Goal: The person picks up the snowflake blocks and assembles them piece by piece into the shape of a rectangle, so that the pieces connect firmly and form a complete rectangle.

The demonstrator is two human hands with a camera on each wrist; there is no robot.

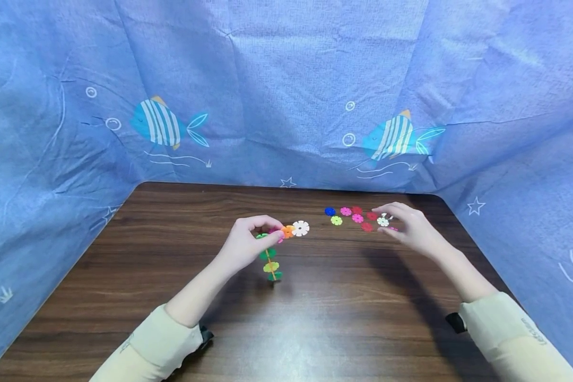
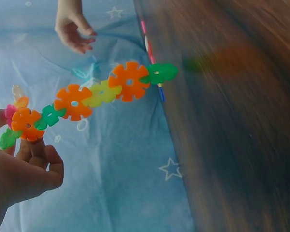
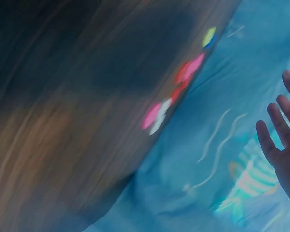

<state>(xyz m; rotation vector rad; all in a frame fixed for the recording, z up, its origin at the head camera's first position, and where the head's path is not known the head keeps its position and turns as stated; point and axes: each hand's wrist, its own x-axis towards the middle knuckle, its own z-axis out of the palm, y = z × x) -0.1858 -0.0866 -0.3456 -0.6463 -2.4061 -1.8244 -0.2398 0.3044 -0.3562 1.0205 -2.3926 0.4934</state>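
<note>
My left hand (image 1: 241, 244) pinches the upper part of a chain of interlocking flower-shaped plastic discs (image 2: 65, 99). Orange, yellow-green and green discs alternate along the chain in the left wrist view. In the head view it hangs down to a green disc (image 1: 276, 276) close over the table. At the upper end, a pink disc and an orange disc (image 1: 287, 232) sit by the fingertips, and a white disc (image 1: 296, 232) sticks out to the right. My right hand (image 1: 413, 228) holds nothing and hovers with fingers spread over loose discs, nearest a white one (image 1: 383, 223).
Loose flower discs lie toward the back right of the brown wooden table (image 1: 181, 254): a blue one (image 1: 330, 211), a yellow-green one (image 1: 336, 220), several pink and red ones (image 1: 366, 227). A blue cloth with fish prints (image 1: 286, 106) hangs behind the table and along its sides.
</note>
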